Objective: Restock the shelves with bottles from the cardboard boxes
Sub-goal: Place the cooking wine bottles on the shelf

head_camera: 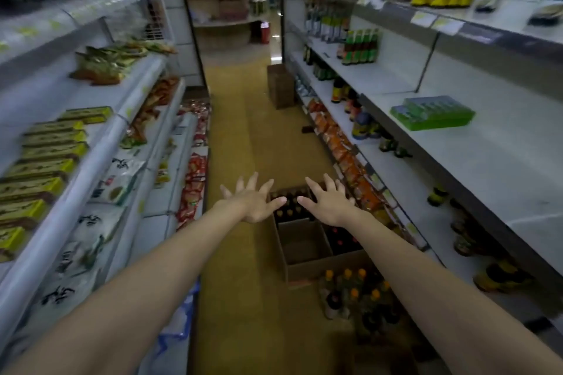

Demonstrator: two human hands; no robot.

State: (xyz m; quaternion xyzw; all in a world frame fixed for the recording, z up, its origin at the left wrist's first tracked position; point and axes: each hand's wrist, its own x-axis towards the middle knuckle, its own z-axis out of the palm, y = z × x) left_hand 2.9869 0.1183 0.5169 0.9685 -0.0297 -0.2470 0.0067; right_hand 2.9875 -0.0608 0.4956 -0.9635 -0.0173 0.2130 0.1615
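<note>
Left hand, right hand (fingers spread) above cardboard box

Both arms stretched forward — left hand and right hand empty, fingers splayed.

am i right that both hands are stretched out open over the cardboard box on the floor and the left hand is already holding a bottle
Not quite. The head view shows the left hand holding nothing: its fingers are spread, like those of the right hand. Both are stretched out open over the cardboard box on the floor.
</note>
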